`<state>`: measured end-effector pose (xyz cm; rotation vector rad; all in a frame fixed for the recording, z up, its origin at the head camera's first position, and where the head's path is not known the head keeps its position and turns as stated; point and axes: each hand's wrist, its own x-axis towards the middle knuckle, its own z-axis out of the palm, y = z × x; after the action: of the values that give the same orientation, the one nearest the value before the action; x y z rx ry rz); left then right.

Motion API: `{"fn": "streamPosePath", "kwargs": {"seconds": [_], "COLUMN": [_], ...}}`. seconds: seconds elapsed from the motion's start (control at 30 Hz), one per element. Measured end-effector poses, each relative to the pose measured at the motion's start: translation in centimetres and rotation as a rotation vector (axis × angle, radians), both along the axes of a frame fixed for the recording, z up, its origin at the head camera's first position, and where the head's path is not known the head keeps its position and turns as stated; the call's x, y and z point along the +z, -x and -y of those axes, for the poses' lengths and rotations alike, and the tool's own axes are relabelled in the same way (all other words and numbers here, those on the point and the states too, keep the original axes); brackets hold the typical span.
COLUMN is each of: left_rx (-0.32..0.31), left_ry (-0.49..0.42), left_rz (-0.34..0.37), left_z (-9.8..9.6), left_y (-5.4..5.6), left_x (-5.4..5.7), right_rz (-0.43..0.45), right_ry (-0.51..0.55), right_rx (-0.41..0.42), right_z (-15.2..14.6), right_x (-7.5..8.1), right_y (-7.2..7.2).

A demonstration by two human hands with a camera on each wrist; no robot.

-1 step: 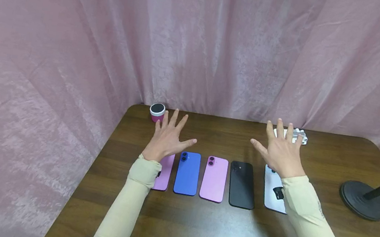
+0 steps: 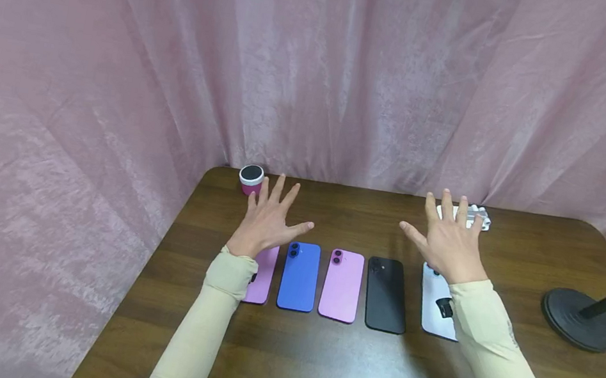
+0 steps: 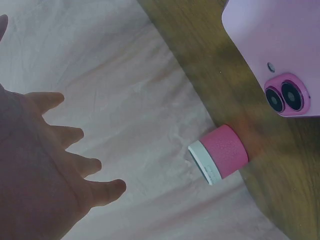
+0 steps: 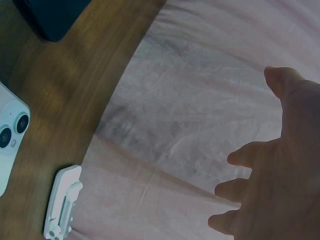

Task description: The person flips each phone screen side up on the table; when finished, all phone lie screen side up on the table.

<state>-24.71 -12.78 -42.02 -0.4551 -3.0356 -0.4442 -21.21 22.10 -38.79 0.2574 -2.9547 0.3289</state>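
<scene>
Both hands are held over the wooden table with fingers spread, holding nothing. The left hand [image 2: 266, 222] hovers above a pink phone [image 2: 264, 277] that its wrist partly covers, and its fingertips overlap a pink round jar-like speaker [image 2: 251, 180] in the head view. Over on the right, the right hand [image 2: 451, 245] is above a pale blue phone [image 2: 435, 301], partly hidden by the sleeve. Between the hands lie a blue phone [image 2: 299, 277], another pink phone [image 2: 341, 286] and a black phone [image 2: 386, 295], all backs up in one row.
Behind the right fingers is a white plastic item [image 4: 62, 202] at the table's back edge. A black stand with a round base [image 2: 579, 320] stands at the right. Pink curtain [image 2: 354, 73] hangs along the back and left side of the table [image 2: 312, 371].
</scene>
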Motion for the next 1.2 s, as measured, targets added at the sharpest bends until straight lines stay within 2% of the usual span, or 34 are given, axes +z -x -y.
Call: {"fn": "streamPosePath", "kwargs": {"seconds": [0.5,0.73,0.9,1.03,1.2], "left_rx": [0.017,-0.019,-0.058,-0.075,-0.086], "left_ry": [0.005,-0.014,-0.076,-0.127,-0.24], "left_rz": [0.005,-0.011,-0.02,-0.024,-0.009], "left_z": [1.1,2.0,2.5,2.8,3.3], "left_y": [-0.2,-0.5,-0.9,-1.2,-1.7], "left_x": [0.2,0.1,0.0,-0.3,-0.5], "right_rz": [0.035,0.073,0.063,0.049,0.032], "right_ry": [0.032,0.08,0.154,0.256,0.376], "right_rx": [0.033,0.063,0.077,0.106,0.14], "right_z": [0.5,0.6,0.7,0.9,1.7], "right_x": [0.5,0.1,-0.2,-0.5,-1.2], "right_y": [0.1,0.5,0.8,1.0,1.3]}}
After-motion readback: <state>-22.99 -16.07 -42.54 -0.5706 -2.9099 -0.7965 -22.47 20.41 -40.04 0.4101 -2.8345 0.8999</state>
